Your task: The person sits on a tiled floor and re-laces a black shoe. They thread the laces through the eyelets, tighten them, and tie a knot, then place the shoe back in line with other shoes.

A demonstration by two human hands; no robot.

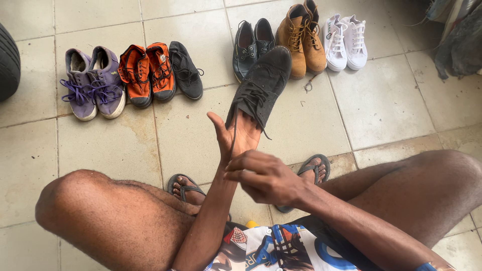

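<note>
A black lace-up shoe (261,83) is held up in front of me, toe pointing away. My left hand (235,135) reaches into its opening from below and carries it, thumb sticking out to the left. My right hand (263,176) is just below, fingers pinched on a loose black lace (233,138) that hangs from the shoe. My bare knees frame the view on both sides.
On the tiled floor stand purple sneakers (93,83), orange sneakers (148,73), a single black sneaker (186,70), black leather shoes (252,42), tan boots (303,37) and white sneakers (345,42). My feet wear dark flip-flops (317,170). Dark cloth (459,42) hangs at the right.
</note>
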